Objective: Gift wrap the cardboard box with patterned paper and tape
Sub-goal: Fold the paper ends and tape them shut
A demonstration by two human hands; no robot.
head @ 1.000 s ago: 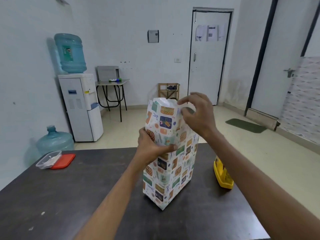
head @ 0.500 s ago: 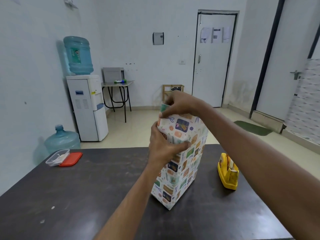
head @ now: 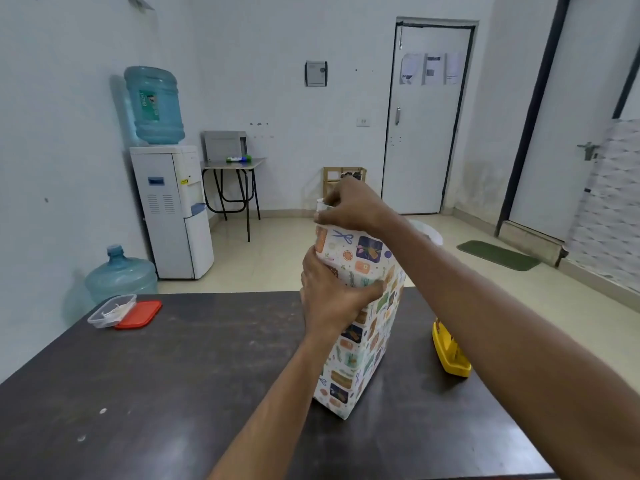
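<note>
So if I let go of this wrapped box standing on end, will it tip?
Probably: the wrapped box stands tall on a narrow end and looks tilted, steadied by the left hand. The loose paper at its top, pinched by the right hand, likely flops easily. Its smooth wrap may slide on the table.

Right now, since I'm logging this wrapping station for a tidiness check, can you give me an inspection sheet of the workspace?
Surface: dark table, pale specks on it.
Job's things: box stands on end, covered in paper; yellow tape dispenser to its right, apart.
Clutter: clear tub, red lid beside it, far left corner.
Hands: left hand grips the box; right hand pinches the paper at the top.
Cables: nothing seen.
Surroundings: water cooler, bottle on the floor, closed door.
</note>
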